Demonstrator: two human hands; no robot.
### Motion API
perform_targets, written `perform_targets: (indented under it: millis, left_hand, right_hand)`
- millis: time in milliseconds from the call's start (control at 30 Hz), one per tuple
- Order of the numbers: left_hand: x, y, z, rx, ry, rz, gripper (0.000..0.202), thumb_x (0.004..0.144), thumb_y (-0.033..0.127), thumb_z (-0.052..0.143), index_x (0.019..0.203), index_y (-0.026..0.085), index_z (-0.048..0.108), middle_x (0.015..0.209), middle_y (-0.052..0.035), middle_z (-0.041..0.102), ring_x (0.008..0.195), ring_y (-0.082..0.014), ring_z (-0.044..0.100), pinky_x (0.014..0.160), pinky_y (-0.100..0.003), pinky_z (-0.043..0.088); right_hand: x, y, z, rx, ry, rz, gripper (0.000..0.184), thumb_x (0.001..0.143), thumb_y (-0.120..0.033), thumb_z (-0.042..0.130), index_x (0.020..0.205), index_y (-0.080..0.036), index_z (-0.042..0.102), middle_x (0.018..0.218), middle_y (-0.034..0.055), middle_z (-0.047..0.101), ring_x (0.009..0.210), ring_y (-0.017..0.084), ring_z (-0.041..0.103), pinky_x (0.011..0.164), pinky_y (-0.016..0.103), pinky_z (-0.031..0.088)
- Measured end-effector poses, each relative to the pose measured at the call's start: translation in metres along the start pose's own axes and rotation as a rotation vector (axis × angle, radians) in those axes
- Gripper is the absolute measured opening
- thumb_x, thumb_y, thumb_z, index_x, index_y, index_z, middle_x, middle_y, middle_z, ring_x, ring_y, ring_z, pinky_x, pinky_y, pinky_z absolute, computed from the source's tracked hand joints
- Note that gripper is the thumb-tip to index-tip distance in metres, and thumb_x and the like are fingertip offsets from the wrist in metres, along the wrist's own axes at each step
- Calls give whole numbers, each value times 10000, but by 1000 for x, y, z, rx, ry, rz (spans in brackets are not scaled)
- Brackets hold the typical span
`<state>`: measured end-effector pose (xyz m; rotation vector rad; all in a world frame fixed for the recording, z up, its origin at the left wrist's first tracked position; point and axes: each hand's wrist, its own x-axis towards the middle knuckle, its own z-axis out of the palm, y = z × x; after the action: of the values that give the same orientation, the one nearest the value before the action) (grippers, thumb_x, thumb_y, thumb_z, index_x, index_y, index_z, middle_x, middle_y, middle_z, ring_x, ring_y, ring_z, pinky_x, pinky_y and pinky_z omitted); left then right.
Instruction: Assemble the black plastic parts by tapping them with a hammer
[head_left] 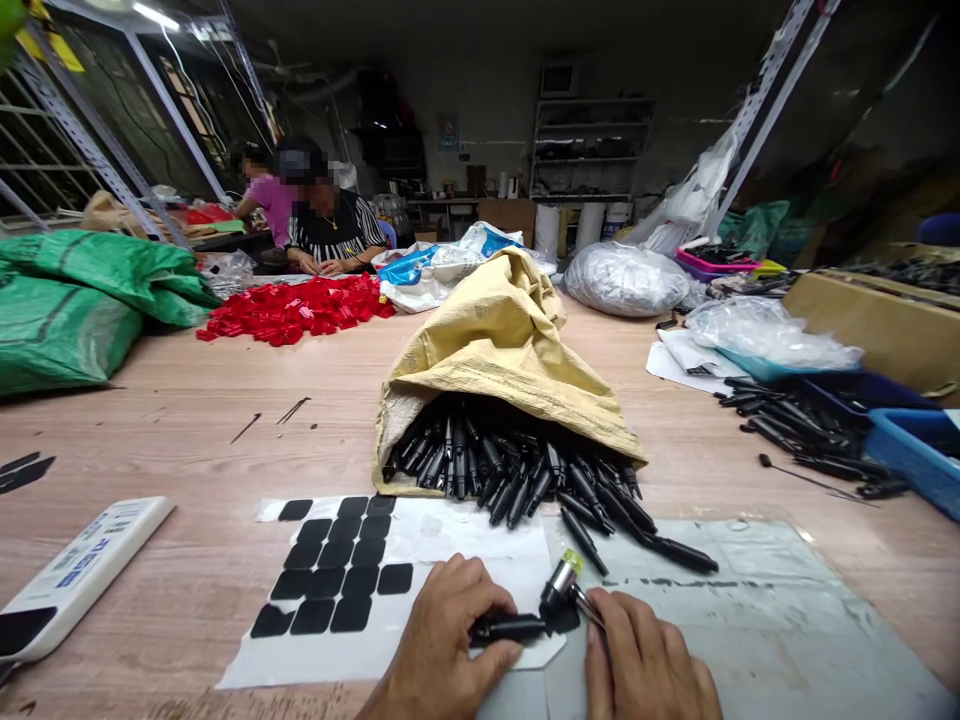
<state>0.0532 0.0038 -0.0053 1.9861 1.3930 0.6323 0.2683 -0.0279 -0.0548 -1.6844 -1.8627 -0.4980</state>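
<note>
My left hand (452, 640) is closed around a black tubular part (510, 628), held low over the work surface. In my right hand (646, 655) is a slim metal tool (586, 606), its silver end pointing toward the left hand. Between the hands stands a tilted silver-and-black cylinder (560, 585) with a yellow-green top; a black square piece (564, 618) lies by its base. Left of my left hand, a white backing sheet (285, 662) carries rows of black rounded-square stickers (330, 555). Beyond the hands, black tubular parts (495, 465) spill from a yellow sack (502, 340).
A grey mat (750, 620) lies under the right side. At left is a white device (90, 570), with a green sack (67, 310) behind. Red pieces (300, 308) are heaped before two seated people (330, 225). More black parts (810, 430) and a blue bin (919, 455) stand right.
</note>
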Motion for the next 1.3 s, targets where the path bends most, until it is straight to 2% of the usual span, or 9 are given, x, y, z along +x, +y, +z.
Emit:
perform_targets:
  millis: [467,667,1300]
  left_hand:
    - [3,-5,0,39,-16,28,120,742,180,727,851,224,698,835,-19,636,845,-214,553,789,-362,372]
    - [2,-5,1,42,-8,33,120,735,179,730,839,228,698,841,-17,645,864,-223,557,801,-367,364]
    - [2,-5,0,-14,41,40,144,707,191,747,840,238,715,868,-13,655,914,-232,546,835,-367,359]
  right_hand:
    - [-2,-1,2,21,-8,27,269,945,-208,521,1198,-232,611,1052,45,708,879,218,599,735,365,379]
    - [-3,2,1,21,2,-28,280,917,-196,549,1188,-238,607,1019,37,697,858,213,581,716,352,368]
    - [1,-4,-6,-2,-26,5,218,930,-201,532,1134,-234,602,989,47,680,882,231,575,752,365,370]
